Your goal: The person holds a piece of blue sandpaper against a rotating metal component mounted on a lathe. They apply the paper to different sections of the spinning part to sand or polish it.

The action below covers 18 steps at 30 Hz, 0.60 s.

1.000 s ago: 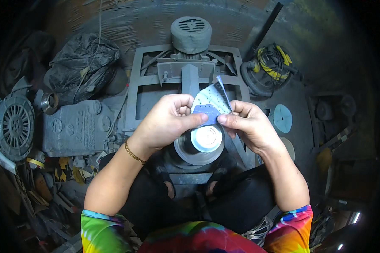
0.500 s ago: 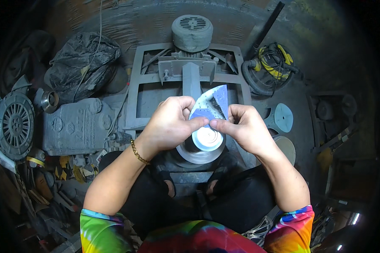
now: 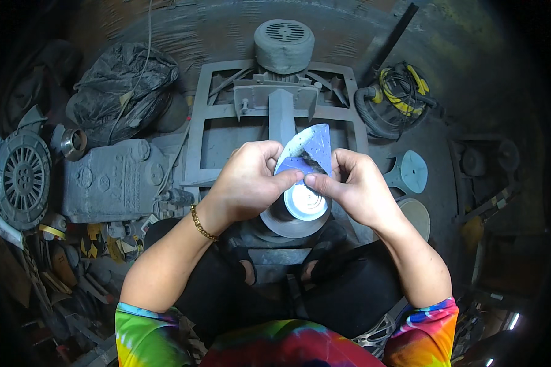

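Observation:
Between both hands is a blue-purple perforated sanding disc (image 3: 318, 139), folded into a pointed, fan-like shape. A dark patch shows in its crease. My left hand (image 3: 254, 174) pinches its left edge, with the thumb lying on the near part. My right hand (image 3: 349, 180) grips its right edge, and the two thumb tips almost meet at the lower end. Right under the thumbs sits a shiny round metal piece (image 3: 306, 207) with concentric rings, on top of a wider grey wheel (image 3: 288, 229). The fingertips behind the folded disc are hidden.
A dusty motor (image 3: 284, 46) stands on a metal frame (image 3: 196, 137) ahead. At left are a black plastic bag (image 3: 125, 82), a grey casing (image 3: 107, 180) and a round slotted part (image 3: 23, 177). A yellow-black vacuum cleaner (image 3: 404, 98) and a pale blue stool (image 3: 410, 171) stand right.
The fold in the sanding disc has shifted, and its inner opening looks narrower and darker. Both hands keep their grip. The background has slid slightly rightward in the view.

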{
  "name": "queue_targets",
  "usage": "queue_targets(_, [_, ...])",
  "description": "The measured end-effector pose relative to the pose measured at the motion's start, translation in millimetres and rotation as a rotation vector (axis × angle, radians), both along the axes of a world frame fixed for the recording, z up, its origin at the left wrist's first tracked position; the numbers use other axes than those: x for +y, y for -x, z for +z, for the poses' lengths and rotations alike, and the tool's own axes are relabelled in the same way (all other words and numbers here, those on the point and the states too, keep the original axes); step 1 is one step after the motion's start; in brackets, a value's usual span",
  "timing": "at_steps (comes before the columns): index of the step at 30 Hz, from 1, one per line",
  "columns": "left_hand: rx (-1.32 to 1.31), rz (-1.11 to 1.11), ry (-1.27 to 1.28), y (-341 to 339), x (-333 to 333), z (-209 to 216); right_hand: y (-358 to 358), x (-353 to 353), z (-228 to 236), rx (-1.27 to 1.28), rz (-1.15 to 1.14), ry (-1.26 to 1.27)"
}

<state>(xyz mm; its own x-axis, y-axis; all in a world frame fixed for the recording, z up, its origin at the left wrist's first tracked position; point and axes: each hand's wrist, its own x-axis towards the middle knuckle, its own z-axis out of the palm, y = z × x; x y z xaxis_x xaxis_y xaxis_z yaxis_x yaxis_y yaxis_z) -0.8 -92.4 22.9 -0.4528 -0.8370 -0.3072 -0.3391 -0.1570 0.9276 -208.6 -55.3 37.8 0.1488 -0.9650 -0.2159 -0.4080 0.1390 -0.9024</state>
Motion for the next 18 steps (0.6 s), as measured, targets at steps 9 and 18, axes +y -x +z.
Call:
queue_targets(9, [0.129,0.07,0.079,2,5,-14,-1,-1,0,-0.015,0.0,0.005])
queue_targets(18, [0.036,-0.006,0.001,4,4,-2,2,-1,1,-0.039,0.004,-0.009])
